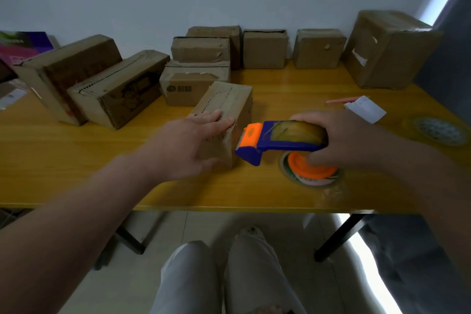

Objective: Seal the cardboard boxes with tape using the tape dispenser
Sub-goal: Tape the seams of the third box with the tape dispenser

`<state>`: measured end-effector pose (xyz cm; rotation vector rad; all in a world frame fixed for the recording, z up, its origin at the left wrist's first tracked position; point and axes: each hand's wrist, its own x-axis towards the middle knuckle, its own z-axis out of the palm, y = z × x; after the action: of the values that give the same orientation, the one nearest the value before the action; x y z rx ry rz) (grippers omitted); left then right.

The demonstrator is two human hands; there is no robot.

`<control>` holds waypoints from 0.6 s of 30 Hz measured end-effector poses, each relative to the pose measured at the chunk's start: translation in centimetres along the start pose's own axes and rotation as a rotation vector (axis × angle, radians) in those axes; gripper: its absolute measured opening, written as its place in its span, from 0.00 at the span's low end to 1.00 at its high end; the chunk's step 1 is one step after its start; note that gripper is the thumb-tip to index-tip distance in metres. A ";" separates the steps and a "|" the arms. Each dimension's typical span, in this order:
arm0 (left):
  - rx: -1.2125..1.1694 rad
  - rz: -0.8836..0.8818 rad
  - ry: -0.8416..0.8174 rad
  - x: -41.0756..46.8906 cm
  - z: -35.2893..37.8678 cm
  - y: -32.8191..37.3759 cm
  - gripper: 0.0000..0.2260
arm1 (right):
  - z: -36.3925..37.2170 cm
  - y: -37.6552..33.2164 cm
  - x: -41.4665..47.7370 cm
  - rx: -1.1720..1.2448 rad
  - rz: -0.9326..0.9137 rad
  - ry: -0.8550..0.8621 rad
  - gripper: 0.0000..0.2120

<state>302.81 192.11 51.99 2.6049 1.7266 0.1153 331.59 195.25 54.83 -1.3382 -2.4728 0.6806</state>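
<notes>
A small cardboard box (229,102) lies on the yellow table (76,160), its long side running away from me. My left hand (188,142) rests on its near end, fingers over the top and thumb down the left side. My right hand (341,137) grips a blue and orange tape dispenser (270,140) holding a roll of clear tape. The dispenser's orange nose is close to the box's near right edge; whether it touches is unclear.
Several more cardboard boxes stand along the back of the table, a large one (387,48) at the far right. A tape roll with an orange core (311,173) lies under my right hand. A white card (364,109), a pink pen (341,100) and another roll (438,130) lie to the right.
</notes>
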 end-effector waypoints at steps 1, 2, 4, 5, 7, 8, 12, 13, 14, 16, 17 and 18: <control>0.001 0.002 0.001 0.0 0.0 0.0 0.37 | 0.1 -0.2 0.5 -0.017 0.009 -0.010 0.28; 0.000 0.008 0.006 0.1 0.0 0.0 0.37 | 0.2 -0.4 1.0 -0.034 0.023 -0.022 0.29; 0.001 0.016 0.015 0.2 0.1 0.0 0.37 | 0.2 -0.9 1.7 -0.064 0.060 -0.055 0.32; 0.001 0.013 0.017 0.2 0.1 0.0 0.38 | 0.1 -1.0 2.0 -0.067 0.074 -0.069 0.31; -0.001 0.008 0.016 0.3 0.2 -0.1 0.38 | -0.3 -1.1 2.4 -0.037 0.102 -0.096 0.28; 0.000 0.006 0.014 0.3 0.2 -0.1 0.39 | -0.4 -1.1 2.5 -0.022 0.117 -0.108 0.26; 0.008 -0.009 0.022 0.2 0.0 0.1 0.39 | 0.6 -1.7 3.1 -0.142 0.191 -0.251 0.29; 0.007 -0.012 0.022 0.2 0.0 0.1 0.39 | 1.1 -1.7 3.0 -0.164 0.196 -0.283 0.29; 0.003 -0.016 0.020 0.2 0.0 0.2 0.39 | 1.3 -1.8 3.0 -0.151 0.206 -0.287 0.30; 0.001 -0.022 0.019 0.2 0.0 0.3 0.39 | 1.2 -1.6 2.7 -0.102 0.229 -0.270 0.27; 0.003 -0.025 0.021 0.2 0.0 0.3 0.38 | 1.0 -1.4 2.5 -0.090 0.238 -0.273 0.26; 0.007 -0.030 0.026 0.2 0.1 0.4 0.38 | 0.9 -1.2 2.2 -0.079 0.247 -0.280 0.25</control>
<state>303.27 192.18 51.96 2.5927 1.7758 0.1435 329.11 196.30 54.62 -1.7031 -2.5939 0.8874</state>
